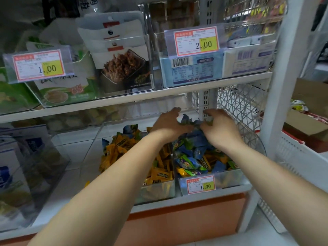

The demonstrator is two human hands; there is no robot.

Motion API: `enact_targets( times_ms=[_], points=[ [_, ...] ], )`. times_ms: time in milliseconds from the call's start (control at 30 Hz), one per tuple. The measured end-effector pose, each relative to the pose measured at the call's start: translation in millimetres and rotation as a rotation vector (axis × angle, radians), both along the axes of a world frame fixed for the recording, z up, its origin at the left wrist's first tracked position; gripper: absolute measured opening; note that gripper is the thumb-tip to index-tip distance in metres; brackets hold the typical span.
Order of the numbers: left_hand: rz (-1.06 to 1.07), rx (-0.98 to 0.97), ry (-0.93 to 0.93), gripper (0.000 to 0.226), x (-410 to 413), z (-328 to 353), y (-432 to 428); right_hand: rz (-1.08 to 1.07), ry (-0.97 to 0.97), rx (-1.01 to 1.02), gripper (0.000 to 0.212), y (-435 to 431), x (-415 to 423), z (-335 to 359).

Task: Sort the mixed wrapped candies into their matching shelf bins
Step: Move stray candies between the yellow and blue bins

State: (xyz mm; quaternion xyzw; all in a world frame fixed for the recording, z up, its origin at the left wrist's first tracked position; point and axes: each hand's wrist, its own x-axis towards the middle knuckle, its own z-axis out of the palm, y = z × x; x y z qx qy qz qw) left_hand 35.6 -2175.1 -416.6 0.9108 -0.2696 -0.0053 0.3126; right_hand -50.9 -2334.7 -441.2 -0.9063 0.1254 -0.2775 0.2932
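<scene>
Arms both stretch forward over the lower shelf [195, 197], wrists about level. The left hand [168, 124] and right hand [221, 129] meet above the right bin [230, 178]. Fingers of both are curled inward, gripping a bunch of blue candies [190, 121] between them. Yellow candies [122, 148] fill the left bin [156, 190] alongside.

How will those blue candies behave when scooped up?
Probably light: the left hand and right hand hold a bunch of blue candies together. Their glossy wrappers look slippery, so some may slide out. The crinkled ends seem floppy.
</scene>
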Motion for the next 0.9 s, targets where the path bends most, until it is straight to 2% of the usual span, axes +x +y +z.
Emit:
enact_targets(
  times_ms=[167,233,333,467,600,700,733,833,900],
  points=[
    [0.177,0.014,-0.204,0.038,-16,-8,112,0.21,0.017,-0.023,0.032,40,-4,11],
    [0.234,0.114,-0.191,0.042,-27,-20,149,0.282,0.007,-0.04,0.032,63,-1,19],
    [0.206,0.209,-0.05,0.06,-39,-44,168,0.388,0.02,-0.05,0.03,97,12,24],
    [0.213,0.25,-0.187,0.053,-50,-65,165,0.474,0.238,-0.155,0.039,127,60,23],
    [0.177,0.23,-0.2,0.051,-55,-67,178,0.577,0.505,-0.3,0.046,139,111,22],
    [0.112,0.173,-0.168,0.05,-50,-66,193,0.6,0.628,-0.422,0.033,149,133,12],
    [0.09,0.153,-0.138,0.05,-49,-66,197,0.596,0.644,-0.455,0.029,151,136,7],
    [0.066,0.114,-0.083,0.048,-44,-63,203,0.542,0.628,-0.517,0.034,152,141,-2],
    [0.061,0.122,-0.088,0.048,-44,-61,203,0.541,0.643,-0.537,0.021,149,138,-1]
  ],
)
